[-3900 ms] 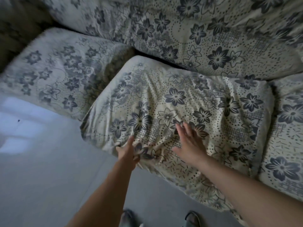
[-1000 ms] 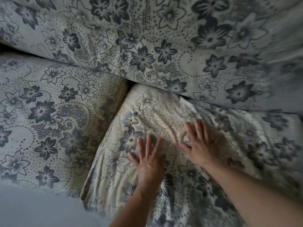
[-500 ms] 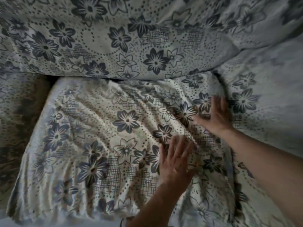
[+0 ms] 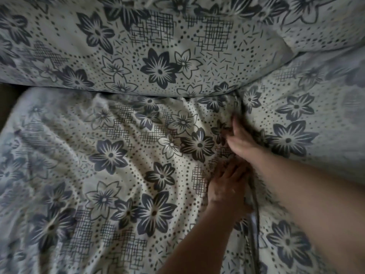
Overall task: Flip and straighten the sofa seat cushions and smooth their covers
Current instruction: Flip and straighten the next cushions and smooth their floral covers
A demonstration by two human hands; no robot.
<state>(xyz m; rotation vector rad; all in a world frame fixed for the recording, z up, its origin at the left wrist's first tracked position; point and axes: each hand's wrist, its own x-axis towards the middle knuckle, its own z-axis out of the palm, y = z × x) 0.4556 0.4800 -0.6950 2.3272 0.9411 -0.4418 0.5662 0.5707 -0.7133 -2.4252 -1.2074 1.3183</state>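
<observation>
- Head view: the middle seat cushion (image 4: 118, 165) fills the lower left and centre of the frame, its cream cover printed with dark flowers, dots and cross-hatched patches.
- Its cover lies rumpled, with long creases running across it from the upper left toward the hands.
- The right hand (image 4: 242, 141) rests at the right edge of this cushion, on the seam where it meets the neighbouring seat cushion (image 4: 296, 123); the fingers point up toward the back and look fairly straight, pressed against the fabric, though motion blur hides the fingertips.
- The left hand (image 4: 227, 186) lies flat on the cover just below the right hand, fingers spread and straight, pressing the cloth beside the same seam.
- The two hands sit close together, nearly touching, and neither one visibly pinches or bunches the fabric.
- Both bare forearms enter from the lower right.
- The neighbouring seat cushion, in the same print, takes up the right side of the frame and butts against the middle one.
- A back cushion (image 4: 138, 46) in matching fabric runs across the top, overhanging the rear edge of the seat cushions.
</observation>
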